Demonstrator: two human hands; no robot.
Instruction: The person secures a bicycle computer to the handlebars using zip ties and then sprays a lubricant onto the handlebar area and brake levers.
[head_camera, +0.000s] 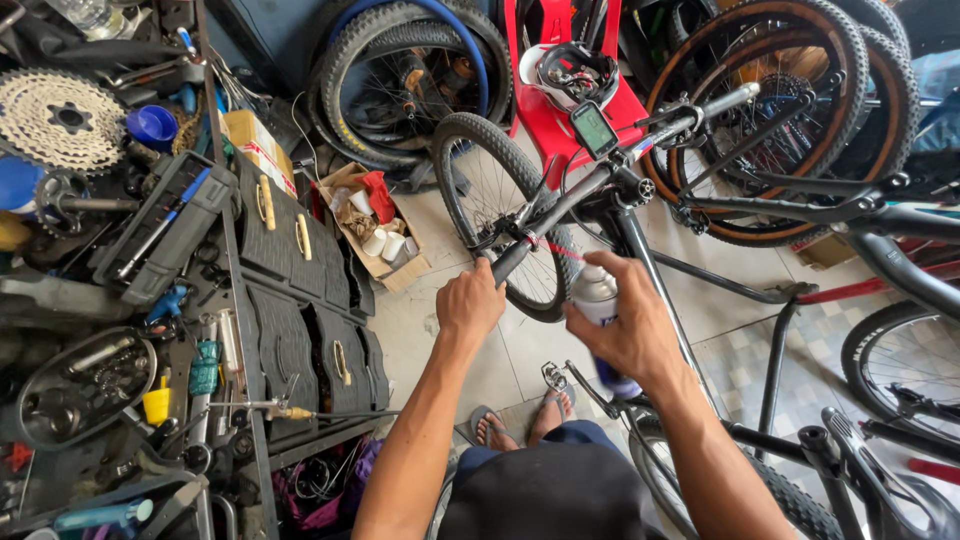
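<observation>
My left hand (470, 303) is closed around the near end of a bicycle's black handlebar (560, 205). My right hand (625, 325) grips a spray can (597, 292) with a thin red straw (556, 248) that points at the bar just beyond my left hand. A small screen device (593, 128) is mounted on the bar's middle. The bike's front wheel (500, 205) stands behind the bar, and its dark frame (660, 290) runs down to a pedal (556, 376) near my sandalled feet.
A tool cart (190, 300) crowded with tools, a cassette (58, 118) and drawers stands to the left. A cardboard box (375, 225) of rags and cups sits on the tiled floor. Spare tyres (410, 80), a red chair with a helmet (573, 70) and other bikes (800, 120) fill the back and right.
</observation>
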